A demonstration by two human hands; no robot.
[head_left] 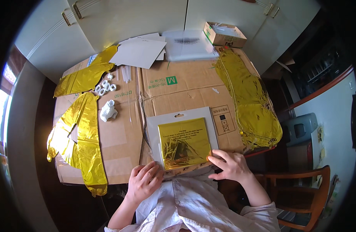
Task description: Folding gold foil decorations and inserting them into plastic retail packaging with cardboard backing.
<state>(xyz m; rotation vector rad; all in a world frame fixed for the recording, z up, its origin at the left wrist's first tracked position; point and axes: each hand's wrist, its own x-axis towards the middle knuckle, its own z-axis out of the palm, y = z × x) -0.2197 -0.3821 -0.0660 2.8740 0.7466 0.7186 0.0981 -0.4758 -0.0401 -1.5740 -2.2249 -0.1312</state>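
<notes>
In front of me lies a white header card with a hanging slot at its top. A flat, folded gold foil packet in clear plastic rests on it, with dark print across its face. My right hand is at the packet's lower right corner; its fingertips touch the edge there, thumb spread away from them. Beside the card's lower left corner is my left hand, fingers curled inward. Whatever may be inside that curl is hidden.
Gold foil balloons lie flat at the left, and a stack of them at the right. White ribbon rolls, a crumpled white piece, straws, white sheets, clear bags and a small box sit on the cardboard.
</notes>
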